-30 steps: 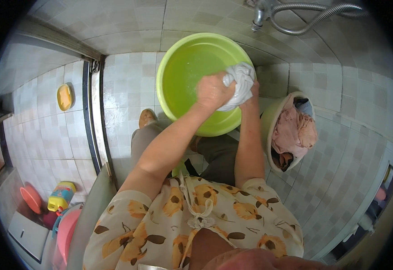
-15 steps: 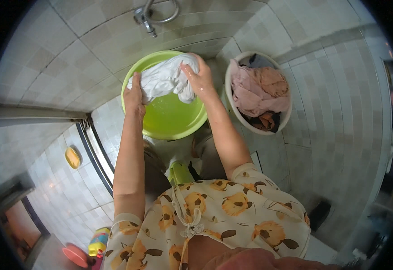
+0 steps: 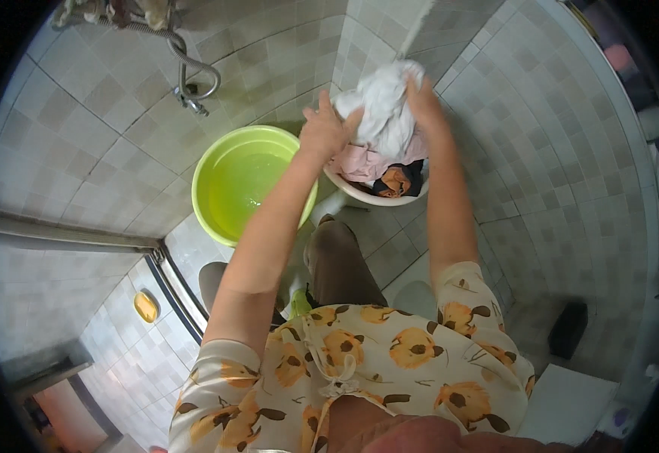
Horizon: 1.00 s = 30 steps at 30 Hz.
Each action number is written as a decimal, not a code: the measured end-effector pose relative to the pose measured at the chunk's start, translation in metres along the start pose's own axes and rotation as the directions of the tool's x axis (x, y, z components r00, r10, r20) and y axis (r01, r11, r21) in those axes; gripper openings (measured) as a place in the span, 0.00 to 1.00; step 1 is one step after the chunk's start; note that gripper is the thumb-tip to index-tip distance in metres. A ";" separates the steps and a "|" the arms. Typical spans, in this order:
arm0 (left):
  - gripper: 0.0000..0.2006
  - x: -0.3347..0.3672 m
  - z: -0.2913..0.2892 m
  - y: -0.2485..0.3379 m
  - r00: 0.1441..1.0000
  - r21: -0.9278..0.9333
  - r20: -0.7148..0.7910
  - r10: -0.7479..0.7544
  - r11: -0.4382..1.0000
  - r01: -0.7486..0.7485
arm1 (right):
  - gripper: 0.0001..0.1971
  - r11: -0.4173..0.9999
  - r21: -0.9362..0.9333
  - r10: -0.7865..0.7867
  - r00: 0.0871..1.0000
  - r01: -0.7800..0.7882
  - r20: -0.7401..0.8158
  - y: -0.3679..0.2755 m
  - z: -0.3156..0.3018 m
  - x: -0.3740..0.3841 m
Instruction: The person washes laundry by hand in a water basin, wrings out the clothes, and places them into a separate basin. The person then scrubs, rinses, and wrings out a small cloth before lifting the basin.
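A bunched white cloth (image 3: 384, 109) is over the off-white tub (image 3: 378, 199), on top of pink clothing (image 3: 361, 163) and a black-and-orange piece (image 3: 400, 181). At the cloth's left side, my left hand (image 3: 325, 131) has its fingers spread and holds nothing. My right hand (image 3: 429, 112) is at the cloth's right edge, thumb against it and the other fingers partly hidden behind it. To the left, the lime-green basin (image 3: 202, 204) holds water (image 3: 246, 189). My left forearm passes in front of the basin's right rim.
A tap (image 3: 191, 100) with a metal hose (image 3: 207, 74) is on the tiled wall above the basin. Past a metal door track (image 3: 172, 283) at left lies a yellow soap dish (image 3: 146, 306). A dark object (image 3: 568, 330) is by the right wall.
Both hands and the white cloth have moved right, from above the green basin to the clothes tub. My left hand has let go of the cloth. The view has shifted too.
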<state>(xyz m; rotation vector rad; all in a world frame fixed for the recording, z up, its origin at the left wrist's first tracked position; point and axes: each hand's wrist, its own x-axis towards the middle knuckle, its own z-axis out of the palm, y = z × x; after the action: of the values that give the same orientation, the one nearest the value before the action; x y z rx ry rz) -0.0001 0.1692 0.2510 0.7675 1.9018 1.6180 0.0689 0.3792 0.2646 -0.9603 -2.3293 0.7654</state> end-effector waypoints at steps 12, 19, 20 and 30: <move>0.35 0.008 0.044 -0.081 0.962 0.857 0.206 0.177 0.441 -0.265 | 0.32 0.940 -0.283 -0.152 0.976 0.191 0.157 0.047 0.044 -0.078; 0.31 -0.015 0.033 -0.067 0.951 0.690 0.104 0.290 0.668 -0.279 | 0.30 0.900 -0.388 -0.169 0.980 0.198 0.109 0.034 0.022 -0.088; 0.31 -0.021 0.028 -0.064 0.961 0.688 0.065 0.267 0.686 -0.237 | 0.30 0.897 -0.384 -0.185 0.976 0.217 0.118 0.027 0.028 -0.088; 0.25 -0.048 -0.089 -0.072 0.814 0.675 -0.328 0.479 0.722 -0.152 | 0.19 0.693 0.332 -0.672 0.740 0.640 -0.025 -0.154 0.042 -0.093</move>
<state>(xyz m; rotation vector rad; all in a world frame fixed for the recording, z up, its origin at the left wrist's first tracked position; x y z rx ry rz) -0.0356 0.0643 0.1942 1.0882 2.9007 1.4521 0.0296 0.2059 0.3142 0.0931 -2.2821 0.8412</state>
